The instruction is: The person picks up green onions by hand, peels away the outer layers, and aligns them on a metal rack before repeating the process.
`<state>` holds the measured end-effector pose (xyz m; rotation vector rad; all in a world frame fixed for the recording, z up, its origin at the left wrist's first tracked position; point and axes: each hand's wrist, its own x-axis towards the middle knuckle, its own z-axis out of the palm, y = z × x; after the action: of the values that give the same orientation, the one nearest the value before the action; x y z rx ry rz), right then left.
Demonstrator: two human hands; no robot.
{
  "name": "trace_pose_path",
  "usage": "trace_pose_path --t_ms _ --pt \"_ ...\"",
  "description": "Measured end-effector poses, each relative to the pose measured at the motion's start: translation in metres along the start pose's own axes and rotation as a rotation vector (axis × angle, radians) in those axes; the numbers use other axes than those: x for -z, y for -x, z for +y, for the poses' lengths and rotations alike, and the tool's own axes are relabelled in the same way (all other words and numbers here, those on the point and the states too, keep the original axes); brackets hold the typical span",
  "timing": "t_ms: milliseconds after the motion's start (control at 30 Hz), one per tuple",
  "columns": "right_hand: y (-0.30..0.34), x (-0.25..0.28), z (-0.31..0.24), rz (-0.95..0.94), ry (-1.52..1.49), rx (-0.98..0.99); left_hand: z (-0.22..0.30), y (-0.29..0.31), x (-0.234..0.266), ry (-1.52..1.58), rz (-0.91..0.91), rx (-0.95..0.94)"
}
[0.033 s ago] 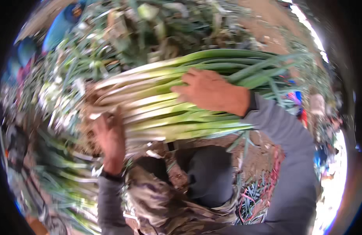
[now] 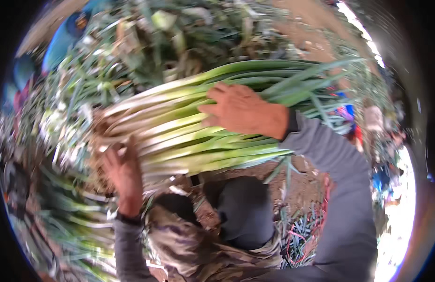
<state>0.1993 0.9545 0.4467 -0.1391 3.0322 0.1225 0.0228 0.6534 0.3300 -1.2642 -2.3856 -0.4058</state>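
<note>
A wide bundle of leeks (image 2: 180, 124) lies across in front of me, white stems and brown roots to the left, green leaves to the right. My right hand (image 2: 241, 109) rests on top of the pale green middle, palm down with its fingers spread. At the root end, my left hand (image 2: 123, 174) touches the near side of the bundle. Its thumb and fingers stand apart, somewhat blurred, and no stalk shows gripped in them. The fingertips lie close to the tangled roots (image 2: 99, 160).
Beyond the bundle rises a heap of leeks and leaf scraps (image 2: 180, 33). More leeks (image 2: 76, 211) lie at the lower left. Blue rounded shapes (image 2: 62, 44) stand at the far left. Cut leaves and pink strips (image 2: 304, 235) litter the ground on my right.
The bundle and both hands appear slightly further left in view, along with the surroundings. My left hand's fingers look a little more spread; my right hand keeps its place on the leeks.
</note>
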Motion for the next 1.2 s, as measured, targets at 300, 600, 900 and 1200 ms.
trace_pose_path --t_ms 300,600,900,1200 --pt "0.137 0.041 0.058 -0.046 0.187 -0.228 -0.002 -0.011 -0.002 0.157 0.008 -0.041" --pt "0.200 0.028 0.103 -0.265 0.145 -0.380 -0.013 -0.007 0.002 0.177 -0.021 -0.035" --pt "0.224 -0.027 0.125 -0.320 0.168 -0.286 -0.007 -0.013 -0.003 0.252 -0.018 -0.048" --pt "0.202 -0.010 0.115 -0.385 0.087 -0.301 -0.018 -0.003 -0.001 0.221 -0.031 -0.021"
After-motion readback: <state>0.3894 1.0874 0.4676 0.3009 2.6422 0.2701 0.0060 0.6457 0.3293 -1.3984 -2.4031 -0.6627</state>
